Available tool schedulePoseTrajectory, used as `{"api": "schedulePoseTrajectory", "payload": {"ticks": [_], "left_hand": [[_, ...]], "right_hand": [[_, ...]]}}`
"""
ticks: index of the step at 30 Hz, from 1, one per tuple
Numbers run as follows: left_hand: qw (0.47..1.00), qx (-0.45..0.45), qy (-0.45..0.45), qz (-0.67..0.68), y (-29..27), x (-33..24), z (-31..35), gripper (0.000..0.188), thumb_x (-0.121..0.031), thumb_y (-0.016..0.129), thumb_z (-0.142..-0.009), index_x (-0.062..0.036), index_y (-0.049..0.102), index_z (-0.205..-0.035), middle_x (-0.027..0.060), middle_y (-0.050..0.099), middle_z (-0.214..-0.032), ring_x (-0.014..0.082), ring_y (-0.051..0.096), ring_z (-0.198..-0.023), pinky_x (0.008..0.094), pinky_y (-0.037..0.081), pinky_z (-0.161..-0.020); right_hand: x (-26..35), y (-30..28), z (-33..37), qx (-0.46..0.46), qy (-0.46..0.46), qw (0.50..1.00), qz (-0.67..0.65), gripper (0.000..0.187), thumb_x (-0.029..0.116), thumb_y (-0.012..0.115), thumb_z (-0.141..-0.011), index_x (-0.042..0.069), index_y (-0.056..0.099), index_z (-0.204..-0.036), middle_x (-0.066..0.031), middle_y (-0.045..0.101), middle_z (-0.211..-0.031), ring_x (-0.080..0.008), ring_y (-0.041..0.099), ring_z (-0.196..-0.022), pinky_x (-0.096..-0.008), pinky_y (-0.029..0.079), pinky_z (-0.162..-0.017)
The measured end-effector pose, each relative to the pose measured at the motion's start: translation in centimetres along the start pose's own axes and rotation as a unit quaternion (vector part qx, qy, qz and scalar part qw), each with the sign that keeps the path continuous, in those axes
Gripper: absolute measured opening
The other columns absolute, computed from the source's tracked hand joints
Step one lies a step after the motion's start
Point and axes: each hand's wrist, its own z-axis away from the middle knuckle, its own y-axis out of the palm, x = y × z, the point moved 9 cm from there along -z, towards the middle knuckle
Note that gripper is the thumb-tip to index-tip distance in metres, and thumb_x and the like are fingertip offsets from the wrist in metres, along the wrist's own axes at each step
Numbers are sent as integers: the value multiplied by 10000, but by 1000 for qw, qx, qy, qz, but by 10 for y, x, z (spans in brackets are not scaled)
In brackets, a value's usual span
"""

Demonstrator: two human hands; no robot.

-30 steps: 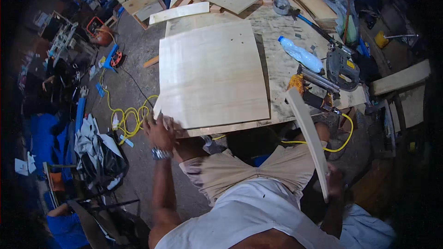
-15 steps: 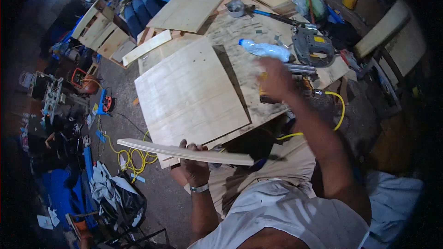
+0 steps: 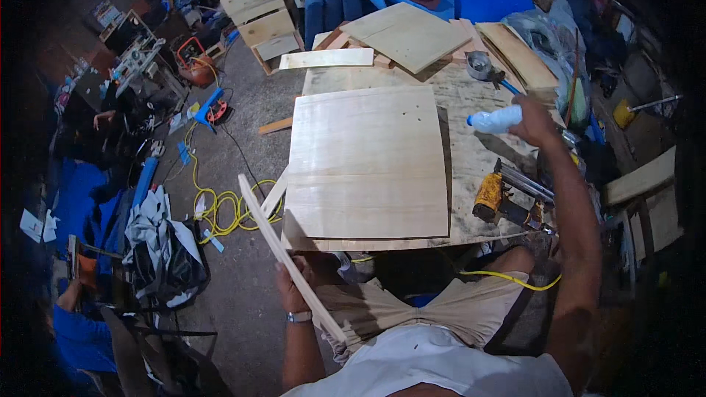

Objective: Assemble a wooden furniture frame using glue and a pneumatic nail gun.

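My left hand (image 3: 293, 290), a metal-banded watch on its wrist, is closed round a thin wooden board (image 3: 271, 231). The board is seen nearly edge-on and tilts beside the table's near left corner. Over the right side of the table, my right hand (image 3: 535, 125) grips a clear plastic bottle (image 3: 494, 120), its blue cap pointing left. A large square plywood panel (image 3: 368, 169) lies flat between my hands. Right of the panel rests a yellow and black nail gun (image 3: 507, 197), below the bottle.
At the table's back are another plywood panel (image 3: 404, 35), a short plank (image 3: 327, 58), stacked boards (image 3: 518, 55) and a round metal tin (image 3: 479, 65). A yellow hose (image 3: 507, 276) crosses near my right knee. Another person in blue (image 3: 82, 334) is at the lower left.
My right hand has moved from the nail gun to the bottle and lifted it. The board in my left hand has swung from nearly level to steeply slanted. The head view has shifted.
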Motion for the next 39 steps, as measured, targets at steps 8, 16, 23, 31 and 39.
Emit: {"api": "schedulePoseTrajectory", "payload": {"ticks": [8, 16, 23, 31, 39], "left_hand": [[998, 17, 2, -65, -5, 20, -24, 477, -538, 517, -975, -73, 585, -1055, -1, 514, -668, 114, 489, -505, 257, 406, -421], [978, -54, 62, -194, -44, 12, 5, 544, -536, 568, -950, -53, 533, -1198, -15, 517, -918, 80, 513, -805, 258, 463, -697], [908, -10, 45, -416, -12, -11, -1, 615, -566, 505, -966, -25, 541, -1256, 24, 594, -1066, 127, 544, -980, 307, 464, -837], [959, 212, -1, -186, 171, 41, -21, 834, -630, 685, -824, -16, 477, -1348, -14, 599, -1018, 47, 507, -828, 225, 439, -710], [964, 189, 42, -182, 209, 54, -14, 645, -551, 575, -950, -20, 518, -1313, 19, 630, -1079, 90, 573, -946, 257, 483, -823]], "right_hand": [[172, -240, 87, -419, -158, 861, -242, 620, 148, 806, -773, 67, 535, -1326, -151, 598, -1248, -277, 583, -1117, -408, 465, -962], [278, -94, 88, -196, -185, 916, -299, 421, 71, 699, -825, 62, 563, -1223, -196, 619, -1104, -350, 644, -972, -461, 523, -831], [303, -41, 128, -151, -218, 910, -320, 562, 33, 785, -718, 22, 558, -1232, -216, 617, -1059, -386, 629, -960, -435, 521, -834], [307, -36, 165, -117, -187, 814, -537, 645, 145, 793, -797, 23, 488, -1352, -141, 600, -1149, -231, 611, -1053, -364, 505, -916], [257, 68, 174, -4, 20, 803, -596, 395, 223, 711, -913, 27, 548, -1215, -54, 615, -1110, -187, 588, -1004, -367, 504, -850]]}}
